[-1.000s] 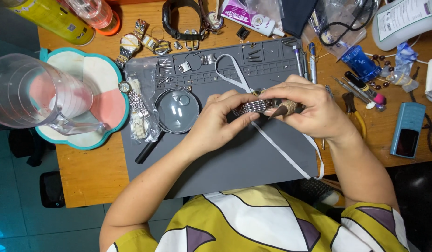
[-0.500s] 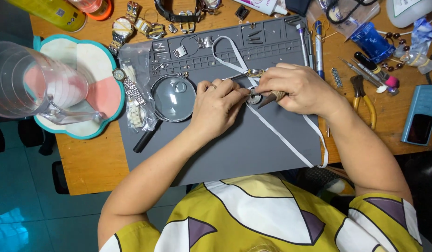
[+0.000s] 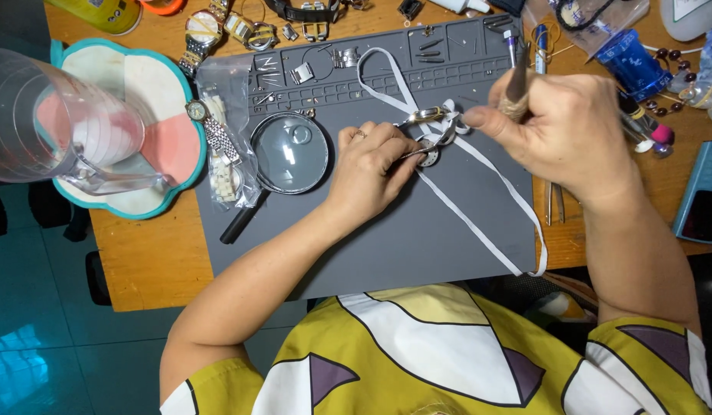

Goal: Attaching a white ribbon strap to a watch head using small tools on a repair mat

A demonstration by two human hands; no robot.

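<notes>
Both hands meet over the middle of the grey work mat [image 3: 387,253]: the left hand [image 3: 367,173] pinches a small round watch case [image 3: 428,157] between thumb and forefinger, pinning it against the mat, while the right hand [image 3: 560,131] is closed around a slim tool [image 3: 517,77] held upright, its forefinger stretched toward the case from 3 o'clock. This looks like fine work on the watch itself, the case being steadied so the tool can come down on it; bringing the tip in would call for a firm hold and a small, precise stroke. A white ribbon [image 3: 479,207] loops right under the case and trails off toward 5 o'clock, so it crowds the working spot. At 9 o'clock of the left hand lies a magnifying glass [image 3: 289,154], beyond it a plastic bag of small parts [image 3: 221,146] with a wristwatch [image 3: 210,127] on it. A clear measuring jug [image 3: 56,123] stands on a flower-shaped tray [image 3: 171,100] at the table's [image 3: 141,253] far 9 o'clock side.
</notes>
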